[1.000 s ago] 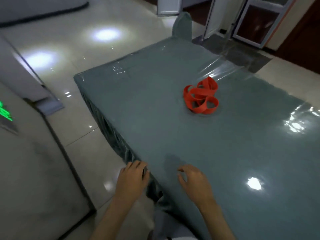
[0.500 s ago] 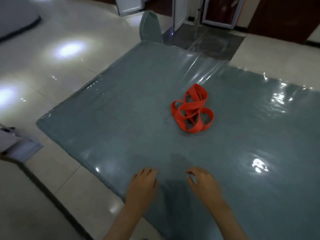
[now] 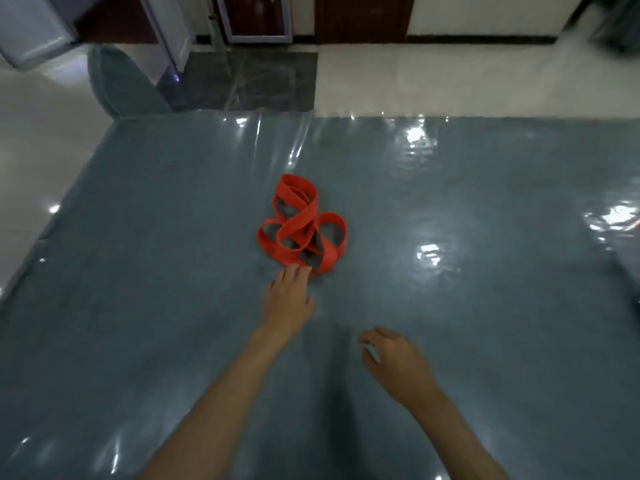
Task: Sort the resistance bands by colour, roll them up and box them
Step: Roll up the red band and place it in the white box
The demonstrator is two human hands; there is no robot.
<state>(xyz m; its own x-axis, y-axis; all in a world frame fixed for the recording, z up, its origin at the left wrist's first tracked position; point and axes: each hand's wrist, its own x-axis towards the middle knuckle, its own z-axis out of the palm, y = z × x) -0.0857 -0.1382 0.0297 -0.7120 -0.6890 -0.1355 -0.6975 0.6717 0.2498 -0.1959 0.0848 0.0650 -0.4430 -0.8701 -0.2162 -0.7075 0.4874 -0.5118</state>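
A tangled heap of red resistance bands (image 3: 300, 225) lies near the middle of the grey-green table (image 3: 138, 306). My left hand (image 3: 288, 299) reaches out flat over the table, its fingertips at the near edge of the heap and touching or almost touching it. My right hand (image 3: 394, 362) hovers lower and to the right, fingers loosely curled, holding nothing. No box is in view.
A shiny plastic sheet covers the table. A grey-green chair back (image 3: 117, 84) stands at the far left corner. Beyond the far edge are a pale tiled floor, a dark mat (image 3: 249, 81) and doors.
The view has swung right and forward over the table. My left hand has stretched from the near edge up to the red bands. My right hand stays low.
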